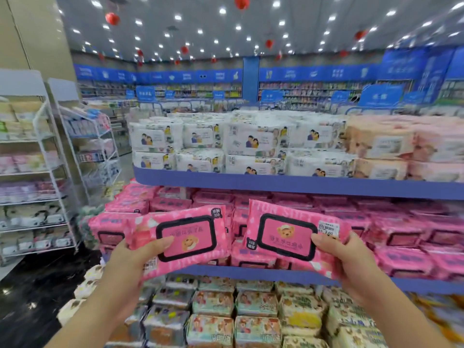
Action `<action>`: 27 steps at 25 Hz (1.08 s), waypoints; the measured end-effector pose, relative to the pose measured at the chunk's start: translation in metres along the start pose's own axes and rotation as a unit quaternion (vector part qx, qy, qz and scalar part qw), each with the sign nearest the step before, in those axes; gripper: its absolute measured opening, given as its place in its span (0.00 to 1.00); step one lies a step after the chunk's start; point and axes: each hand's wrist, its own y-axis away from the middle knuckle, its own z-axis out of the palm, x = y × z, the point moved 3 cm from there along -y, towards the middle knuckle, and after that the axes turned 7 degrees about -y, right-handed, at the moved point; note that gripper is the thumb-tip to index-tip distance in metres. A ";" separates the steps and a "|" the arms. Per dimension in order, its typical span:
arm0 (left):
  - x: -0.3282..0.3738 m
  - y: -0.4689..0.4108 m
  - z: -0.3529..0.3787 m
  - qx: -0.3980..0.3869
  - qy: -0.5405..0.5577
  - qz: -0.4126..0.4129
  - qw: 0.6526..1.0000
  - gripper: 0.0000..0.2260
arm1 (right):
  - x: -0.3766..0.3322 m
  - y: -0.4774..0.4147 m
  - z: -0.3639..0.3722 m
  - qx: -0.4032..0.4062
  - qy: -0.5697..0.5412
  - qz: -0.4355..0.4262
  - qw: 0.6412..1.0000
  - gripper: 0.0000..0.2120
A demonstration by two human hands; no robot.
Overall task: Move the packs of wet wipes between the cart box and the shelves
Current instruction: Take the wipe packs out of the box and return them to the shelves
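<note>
wet wipes, two pink packs: left pack [185, 237] in the left hand [130, 262], right pack [288, 237] in the right hand [351, 267], each grip closed on a pack's outer end, thumb on top. head view: both were held up before the middle shelf [301, 276], which was stacked with matching pink packs [401, 237]. cart box not in view, so direction and remaining count could not be told. white packs [251, 141] above, wire racks [37, 172] at left; nothing seemed to block the shelf.

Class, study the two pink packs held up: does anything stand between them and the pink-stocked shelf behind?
Nothing visible does: the left pack and right pack face the middle shelf, though stacked packs crowd it.
</note>
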 end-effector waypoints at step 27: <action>-0.073 -0.159 0.074 0.060 -0.001 -0.081 0.995 0.54 | 0.122 -0.212 -0.003 -0.220 0.635 -0.084 0.735 0.31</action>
